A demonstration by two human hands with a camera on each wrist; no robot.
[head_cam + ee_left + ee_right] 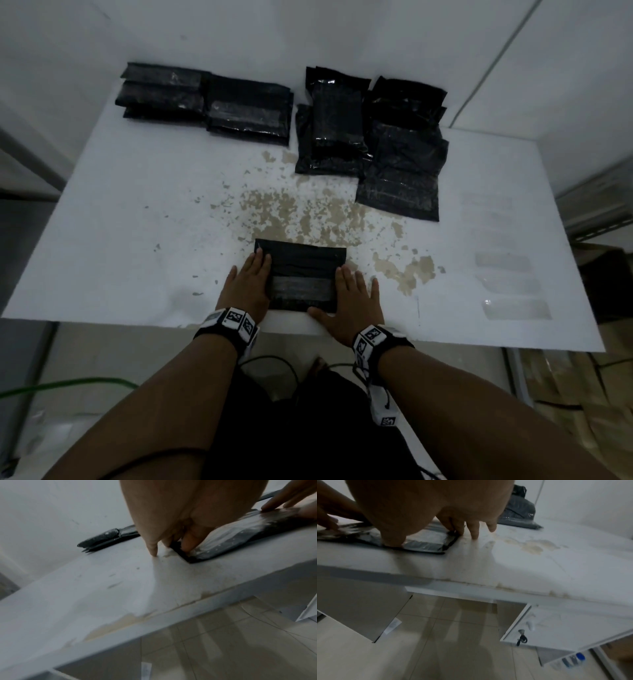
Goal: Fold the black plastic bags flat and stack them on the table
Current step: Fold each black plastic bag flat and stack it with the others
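folded black bag (301,274) flat at the bench's (137,219) near edge, centre | left hand (247,286) flat, fingers straight, pressing its left end | right hand (349,303) flat on its right end, thumb at the near edge | folded stacks (209,99) far-left; looser, seemingly unfolded bags (373,137) far-right

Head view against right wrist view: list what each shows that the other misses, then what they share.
Only the head view shows the folded stacks at the far left and the left hand whole. Only the right wrist view shows the tiled floor under the table and a blue-capped item. Both show the black bag pressed flat by the right hand, and the unfolded pile.
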